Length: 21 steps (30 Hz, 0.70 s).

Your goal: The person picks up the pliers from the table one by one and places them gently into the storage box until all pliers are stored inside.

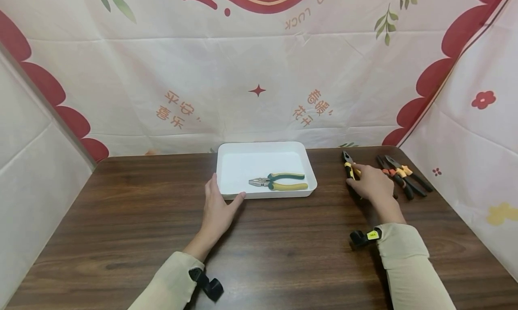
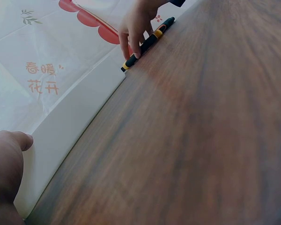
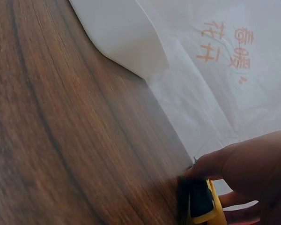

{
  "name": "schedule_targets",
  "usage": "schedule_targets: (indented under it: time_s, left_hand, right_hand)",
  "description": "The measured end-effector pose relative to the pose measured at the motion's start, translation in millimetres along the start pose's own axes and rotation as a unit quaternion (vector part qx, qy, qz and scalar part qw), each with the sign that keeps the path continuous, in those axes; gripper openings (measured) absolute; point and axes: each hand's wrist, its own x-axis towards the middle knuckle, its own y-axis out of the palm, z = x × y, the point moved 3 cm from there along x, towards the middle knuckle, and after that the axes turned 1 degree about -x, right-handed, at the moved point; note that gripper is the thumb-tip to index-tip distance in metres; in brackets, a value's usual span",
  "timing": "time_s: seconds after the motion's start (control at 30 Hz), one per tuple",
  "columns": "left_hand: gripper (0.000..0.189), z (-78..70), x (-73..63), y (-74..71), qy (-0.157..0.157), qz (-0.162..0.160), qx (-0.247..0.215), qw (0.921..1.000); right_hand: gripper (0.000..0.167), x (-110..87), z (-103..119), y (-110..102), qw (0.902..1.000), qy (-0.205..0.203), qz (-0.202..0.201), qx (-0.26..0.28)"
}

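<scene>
At its front left corner, the white tray point(image 1: 265, 150) is held by my left hand point(image 1: 216, 208), thumb on the front rim and fingers along the left side. Inside the tray lie combination pliers point(image 1: 288, 186) with green and yellow handles, jaws pointing left. My right hand point(image 1: 373, 183) grips a pair of black-and-yellow pliers point(image 1: 347, 159) right of the tray, jaws toward the back. In the left wrist view these pliers point(image 2: 152, 40) appear under the right fingers, close over the table. The right palm hides part of the handles in the head view.
Just right of the right hand, pliers with red and black handles point(image 1: 398, 178) lie beside another pair with orange and black handles point(image 1: 413, 175). The brown wooden table point(image 1: 133, 224) ends against a printed cloth backdrop point(image 1: 259, 62), with light side walls at left and right.
</scene>
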Motion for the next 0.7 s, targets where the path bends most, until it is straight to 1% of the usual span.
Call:
schedule_targets:
  time_s: [0.37, 0.57, 0.7]
  left_hand:
    - [0.106, 0.0, -0.1, -0.1, -0.002, -0.001, -0.002, 1.0000]
    - [0.106, 0.2, -0.1, 0.2, -0.004, 0.003, -0.003, 1.0000]
    - [0.106, 0.4, -0.4, 0.0, -0.003, 0.003, -0.002, 1.0000]
  right_hand:
    - [0.063, 2.4, -5.2, -2.1, 0.9995, 0.005, 0.004, 0.031]
    - [0.066, 1.9, -7.6, -7.6, 0.9969, 0.011, 0.002, 0.078]
    - [0.066, 2.3, -10.1, -9.5, 0.9934, -0.001, -0.001, 0.115]
